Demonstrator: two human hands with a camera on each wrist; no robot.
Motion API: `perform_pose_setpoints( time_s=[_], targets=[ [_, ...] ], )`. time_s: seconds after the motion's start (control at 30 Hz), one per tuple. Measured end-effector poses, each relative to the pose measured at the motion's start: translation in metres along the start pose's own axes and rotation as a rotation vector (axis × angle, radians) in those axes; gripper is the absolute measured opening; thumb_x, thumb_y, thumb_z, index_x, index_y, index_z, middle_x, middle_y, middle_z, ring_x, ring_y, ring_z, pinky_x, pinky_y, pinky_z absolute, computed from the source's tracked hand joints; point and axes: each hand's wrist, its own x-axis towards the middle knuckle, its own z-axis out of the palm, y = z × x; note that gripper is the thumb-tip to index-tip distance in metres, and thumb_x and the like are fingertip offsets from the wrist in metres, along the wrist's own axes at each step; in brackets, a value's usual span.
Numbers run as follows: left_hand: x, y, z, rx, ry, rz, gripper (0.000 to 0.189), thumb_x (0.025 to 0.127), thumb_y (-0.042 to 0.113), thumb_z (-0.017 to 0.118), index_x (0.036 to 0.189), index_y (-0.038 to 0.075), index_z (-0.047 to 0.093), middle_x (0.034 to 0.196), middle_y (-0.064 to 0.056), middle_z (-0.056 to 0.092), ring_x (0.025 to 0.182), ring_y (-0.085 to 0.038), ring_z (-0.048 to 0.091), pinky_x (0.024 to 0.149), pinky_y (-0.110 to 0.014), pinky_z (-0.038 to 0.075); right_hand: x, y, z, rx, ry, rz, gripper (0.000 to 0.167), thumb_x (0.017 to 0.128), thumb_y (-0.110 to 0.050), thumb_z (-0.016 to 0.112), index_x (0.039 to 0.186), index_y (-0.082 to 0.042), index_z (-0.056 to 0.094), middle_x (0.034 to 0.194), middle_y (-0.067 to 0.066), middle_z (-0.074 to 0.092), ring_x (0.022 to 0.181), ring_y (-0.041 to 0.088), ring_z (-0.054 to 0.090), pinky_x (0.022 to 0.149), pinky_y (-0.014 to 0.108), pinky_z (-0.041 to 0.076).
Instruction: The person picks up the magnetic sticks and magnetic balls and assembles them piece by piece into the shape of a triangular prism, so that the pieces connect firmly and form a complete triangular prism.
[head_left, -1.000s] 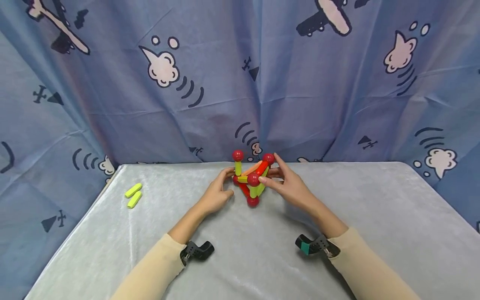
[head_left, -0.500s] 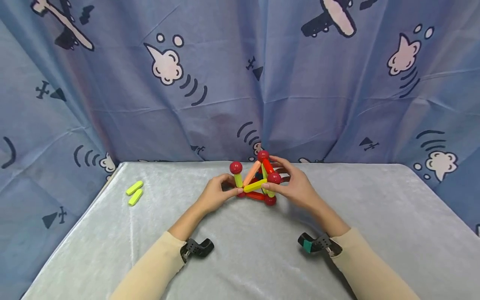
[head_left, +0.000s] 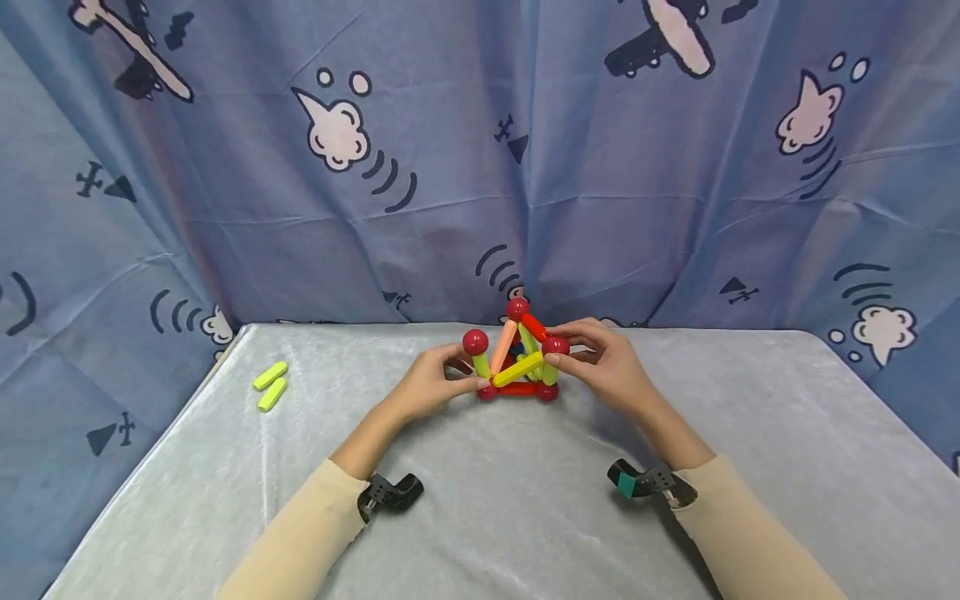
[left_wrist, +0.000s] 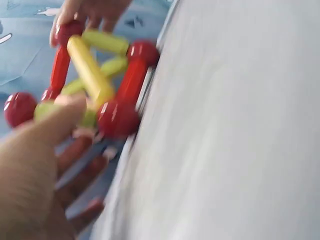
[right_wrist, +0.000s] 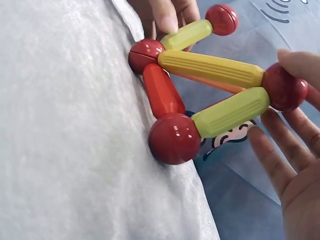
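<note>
A frame of magnetic rods and red balls stands on the grey cloth between both hands. My left hand [head_left: 427, 385] pinches the short green rod [head_left: 482, 367] at its left corner, thumb close by the lower ball. On that rod's top sits a red ball [head_left: 476, 342]. A yellow rod [right_wrist: 212, 67] slants up from the left corner to the upper right ball [right_wrist: 285, 86], which my right hand [head_left: 609, 367] pinches between thumb and fingers. Below runs a red rod [right_wrist: 162, 90] to the front ball [right_wrist: 174, 139]. An orange rod [head_left: 504, 346] leans towards the top ball [head_left: 517, 309].
Two loose green rods [head_left: 271, 385] lie side by side at the table's left. Behind the cloth-covered table [head_left: 450, 517] hangs a blue printed curtain [head_left: 450, 125]. Each wrist wears a black camera mount [head_left: 393, 493].
The frame has been turned, so its lower red rod now runs left to right. My right hand has moved right with its ball, while the left thumb has come onto the left corner.
</note>
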Motion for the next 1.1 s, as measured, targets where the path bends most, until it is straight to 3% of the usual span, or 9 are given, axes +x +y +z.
perform_pose_setpoints(
  time_s=[0.13, 0.2, 0.4, 0.67, 0.83, 0.97, 1.03, 1.1],
  targets=[
    [-0.003, 0.011, -0.027, -0.035, 0.06, 0.021, 0.034, 0.088, 0.018, 0.079, 0.119, 0.006, 0.071, 0.114, -0.014, 0.074, 0.099, -0.024, 0.071, 0.093, -0.044, 0.057, 0.001, 0.0, -0.005, 0.008, -0.013, -0.019, 0.035, 0.09, -0.019, 0.078, 0.123, -0.008, 0.071, 0.116, 0.008, 0.064, 0.101, 0.011, 0.063, 0.086, 0.015, 0.056],
    [-0.003, 0.016, -0.034, -0.05, 0.086, 0.017, 0.036, 0.089, 0.017, 0.078, 0.122, 0.005, 0.071, 0.116, -0.016, 0.074, 0.099, -0.025, 0.072, 0.093, -0.045, 0.058, 0.002, 0.0, -0.006, 0.001, -0.019, -0.019, 0.035, 0.09, -0.019, 0.078, 0.123, -0.009, 0.071, 0.115, 0.009, 0.064, 0.1, 0.012, 0.065, 0.086, 0.015, 0.057],
    [0.002, 0.022, -0.013, -0.031, 0.019, -0.016, 0.043, 0.089, 0.017, 0.078, 0.13, 0.007, 0.066, 0.121, -0.011, 0.073, 0.102, -0.021, 0.073, 0.092, -0.034, 0.059, 0.001, 0.001, -0.007, -0.016, -0.024, 0.005, 0.035, 0.09, -0.018, 0.077, 0.123, -0.008, 0.071, 0.114, 0.011, 0.065, 0.102, 0.02, 0.065, 0.086, 0.012, 0.055],
    [0.001, 0.032, 0.007, -0.067, 0.088, 0.058, 0.036, 0.087, 0.003, 0.077, 0.122, 0.002, 0.068, 0.11, -0.015, 0.076, 0.091, -0.024, 0.076, 0.083, -0.027, 0.061, 0.001, 0.0, -0.004, 0.022, -0.021, -0.011, 0.034, 0.091, -0.016, 0.077, 0.123, -0.006, 0.071, 0.114, 0.013, 0.066, 0.1, 0.018, 0.065, 0.087, 0.013, 0.055],
    [0.002, 0.03, 0.007, -0.047, 0.086, 0.031, 0.037, 0.088, 0.006, 0.077, 0.124, 0.004, 0.067, 0.111, -0.014, 0.076, 0.093, -0.024, 0.076, 0.083, -0.028, 0.061, 0.002, 0.002, -0.002, 0.019, -0.02, -0.009, 0.034, 0.09, -0.017, 0.078, 0.122, -0.007, 0.071, 0.114, 0.012, 0.067, 0.1, 0.019, 0.065, 0.086, 0.013, 0.055],
    [0.002, 0.025, -0.012, -0.028, -0.003, -0.008, 0.046, 0.09, 0.015, 0.077, 0.132, 0.006, 0.064, 0.12, -0.014, 0.073, 0.103, -0.024, 0.073, 0.091, -0.034, 0.06, 0.001, 0.002, -0.003, 0.008, -0.027, -0.003, 0.034, 0.091, -0.018, 0.077, 0.123, -0.008, 0.071, 0.116, 0.012, 0.067, 0.101, 0.02, 0.066, 0.086, 0.013, 0.055],
    [0.0, 0.021, -0.032, -0.009, -0.021, -0.033, 0.045, 0.092, 0.019, 0.075, 0.134, 0.007, 0.064, 0.122, -0.014, 0.072, 0.107, -0.026, 0.072, 0.094, -0.037, 0.059, 0.001, 0.003, -0.004, 0.005, -0.033, 0.002, 0.035, 0.091, -0.019, 0.076, 0.124, -0.008, 0.071, 0.117, 0.012, 0.067, 0.102, 0.021, 0.067, 0.086, 0.014, 0.055],
    [-0.004, 0.017, -0.056, 0.028, 0.0, -0.057, 0.041, 0.095, 0.019, 0.072, 0.133, 0.007, 0.064, 0.123, -0.016, 0.072, 0.109, -0.028, 0.071, 0.095, -0.041, 0.058, 0.001, 0.004, -0.005, -0.002, -0.036, 0.006, 0.036, 0.091, -0.02, 0.077, 0.125, -0.009, 0.07, 0.118, 0.011, 0.067, 0.102, 0.022, 0.067, 0.086, 0.014, 0.055]
  ],
)
